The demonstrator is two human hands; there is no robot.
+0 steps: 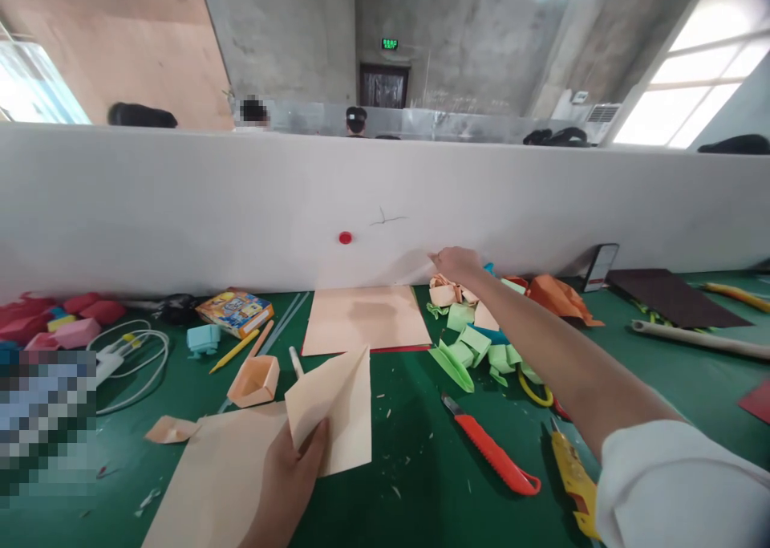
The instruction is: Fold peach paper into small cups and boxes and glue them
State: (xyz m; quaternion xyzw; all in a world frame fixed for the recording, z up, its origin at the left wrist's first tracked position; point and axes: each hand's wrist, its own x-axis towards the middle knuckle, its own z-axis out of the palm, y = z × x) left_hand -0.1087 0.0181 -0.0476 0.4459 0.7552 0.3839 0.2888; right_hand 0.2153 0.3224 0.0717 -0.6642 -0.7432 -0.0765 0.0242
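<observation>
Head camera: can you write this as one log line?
left hand: holds folded paper | right hand: at paper pile

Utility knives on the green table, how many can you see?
2. The red plastic utility knife lies on the green mat, centre right; the yellow plastic utility knife lies right of it, its end by the white sleeve. More may be hidden.

The green table (409, 452) is cluttered. A far sheet (365, 318) lies by the wall and a near sheet (222, 476) at the front edge, with a paper box (255, 381) between them. A red knife (490, 454) and a yellow knife (571, 476) lie to the right, scraps (475, 347) beyond them, and a cable (129, 363) to the left.
</observation>
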